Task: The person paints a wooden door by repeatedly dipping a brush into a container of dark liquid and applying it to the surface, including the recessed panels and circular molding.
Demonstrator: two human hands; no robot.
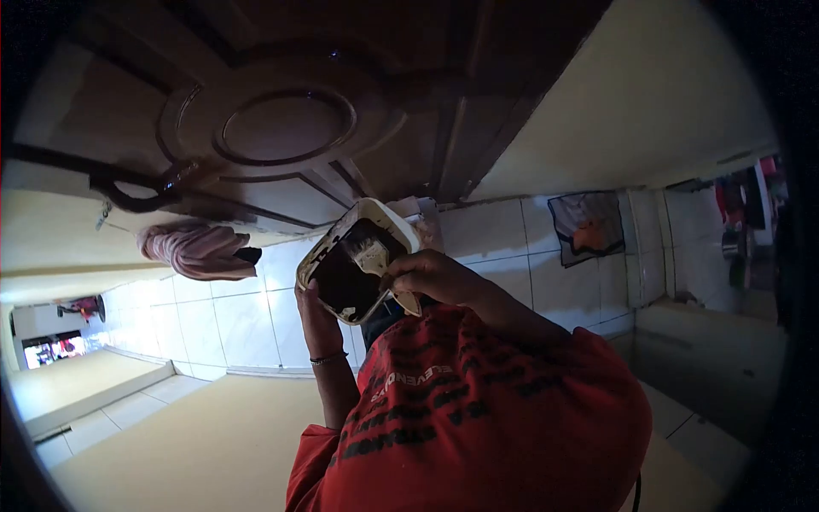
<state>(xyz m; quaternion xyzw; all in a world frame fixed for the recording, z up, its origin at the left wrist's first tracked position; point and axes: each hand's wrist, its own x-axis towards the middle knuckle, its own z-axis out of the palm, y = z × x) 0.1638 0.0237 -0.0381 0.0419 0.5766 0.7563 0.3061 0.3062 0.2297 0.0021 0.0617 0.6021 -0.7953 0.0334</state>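
A pale rectangular tub (398,224) with dark brown liquid (345,269) inside is held in front of my red shirt. My left hand (314,311) grips its near left side, the thumb over the rim. In my right hand (431,277) is a paintbrush (368,254), its handle pinched by the fingers. The brush head reaches over the tub's opening, and the light wooden handle end (408,302) pokes out below my fingers. Brown smears mark the tub's inner walls and rim.
A dark brown panelled door (286,128) with a handle (141,198) fills the upper view. A pinkish cloth (196,249) hangs at the left. White tiles (235,320) cover the floor, with a dark-edged mat (587,224) to the right. A pale wall (657,102) stands beside the door.
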